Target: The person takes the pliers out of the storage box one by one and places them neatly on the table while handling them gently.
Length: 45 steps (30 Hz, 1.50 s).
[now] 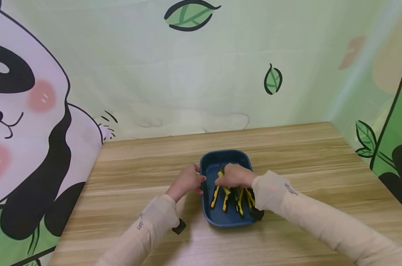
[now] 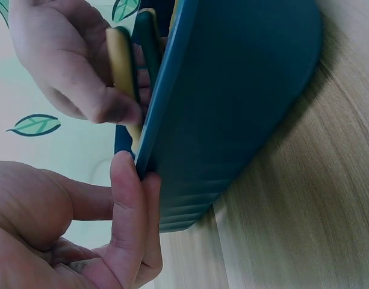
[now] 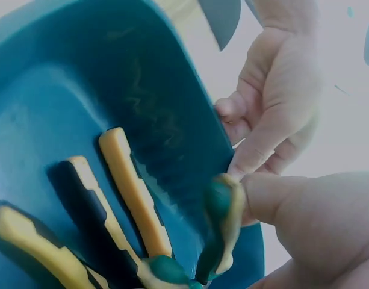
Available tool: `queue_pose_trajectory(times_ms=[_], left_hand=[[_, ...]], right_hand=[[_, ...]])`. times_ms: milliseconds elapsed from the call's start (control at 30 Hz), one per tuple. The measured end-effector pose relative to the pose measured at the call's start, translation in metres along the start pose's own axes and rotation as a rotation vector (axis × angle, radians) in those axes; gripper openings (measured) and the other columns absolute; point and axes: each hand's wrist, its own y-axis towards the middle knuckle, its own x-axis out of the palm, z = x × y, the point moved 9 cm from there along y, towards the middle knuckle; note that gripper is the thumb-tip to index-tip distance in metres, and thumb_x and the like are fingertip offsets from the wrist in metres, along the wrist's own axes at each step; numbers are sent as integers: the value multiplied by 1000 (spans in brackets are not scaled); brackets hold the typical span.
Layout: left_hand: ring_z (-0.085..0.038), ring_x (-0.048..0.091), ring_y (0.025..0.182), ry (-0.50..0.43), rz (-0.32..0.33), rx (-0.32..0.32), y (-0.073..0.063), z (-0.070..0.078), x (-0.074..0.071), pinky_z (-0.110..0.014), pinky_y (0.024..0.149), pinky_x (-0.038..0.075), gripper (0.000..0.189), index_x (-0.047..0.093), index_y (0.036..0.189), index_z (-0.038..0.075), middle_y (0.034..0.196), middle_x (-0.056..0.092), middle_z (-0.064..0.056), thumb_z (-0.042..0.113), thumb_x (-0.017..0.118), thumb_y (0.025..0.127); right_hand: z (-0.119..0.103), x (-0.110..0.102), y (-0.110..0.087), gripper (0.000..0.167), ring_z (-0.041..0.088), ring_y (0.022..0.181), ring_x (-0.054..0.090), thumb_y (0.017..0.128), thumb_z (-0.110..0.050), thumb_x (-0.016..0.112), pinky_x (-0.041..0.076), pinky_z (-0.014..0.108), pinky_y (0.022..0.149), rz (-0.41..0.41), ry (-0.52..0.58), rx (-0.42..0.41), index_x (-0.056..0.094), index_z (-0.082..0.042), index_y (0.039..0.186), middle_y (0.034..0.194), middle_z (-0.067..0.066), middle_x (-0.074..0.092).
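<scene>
Left hand [image 1: 187,179] pinches a blue tray [image 1: 228,222]; right hand [image 1: 233,175] grips pliers [image 2: 119,60] (green-and-yellow handles [image 3: 218,201], spread).

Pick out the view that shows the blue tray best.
The head view: the blue tray fits wholly in frame, partly covered by the right hand. The left wrist shows mainly its outer wall; the right wrist, part of its inside, cropped.

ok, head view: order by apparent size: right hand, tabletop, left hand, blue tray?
1. Tabletop
2. Blue tray
3. Left hand and right hand: too alike to rank.
</scene>
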Motion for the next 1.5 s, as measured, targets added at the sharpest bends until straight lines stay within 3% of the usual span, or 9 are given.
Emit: queue_pose_trajectory(times_ms=[167,367,467,733,900,1100,1300,1500], left_hand=[[-16,65,55,2,4,3,-1,0,0,-30,64,62,22,50,119,-4,79,60,-14,5,62,103],[-16,64,54,-4,8,7,0,0,0,-31,64,63,21,50,118,-5,80,60,-14,4,62,103],[-16,64,53,-4,9,5,0,0,0,-29,62,62,21,50,118,-4,80,59,-14,4,62,103],[-17,64,53,-3,6,6,0,1,-1,-28,61,61,22,51,119,-6,80,60,-15,5,62,103],[-17,65,53,5,8,14,0,1,-2,-29,62,62,22,51,119,-6,80,60,-15,4,62,103],[-16,65,54,9,11,10,0,2,-2,-33,66,63,22,51,118,-5,81,61,-15,4,63,103],[-17,66,54,14,13,0,-2,3,-2,-30,64,63,20,53,116,-5,81,61,-15,5,64,102],[-17,66,54,3,11,11,-1,3,-2,-26,60,61,13,55,109,-4,78,59,-13,3,64,102]], right_hand=[[7,-5,0,26,20,70,56,99,-28,64,45,27,61,30,120,-7,57,-4,90,80,5,50],[14,-9,-3,38,17,59,48,105,-27,52,43,26,57,43,251,-12,47,-12,70,64,-1,40],[14,-10,-4,41,16,55,47,106,-27,48,44,24,53,46,277,-13,45,-15,68,60,-3,36],[17,-11,1,54,15,46,47,112,-37,42,42,23,51,35,231,10,53,-6,69,52,0,43],[17,-11,2,57,16,47,47,112,-35,40,42,24,52,0,251,8,57,-1,70,52,2,46],[18,-10,4,50,16,48,49,112,-33,40,43,25,48,-44,303,17,57,-2,76,57,5,49],[15,-11,9,50,18,47,50,112,-30,39,45,26,47,-85,272,8,60,1,78,60,10,55],[16,-14,13,43,21,58,59,110,-29,41,55,30,55,-122,268,37,64,5,97,77,13,61]])
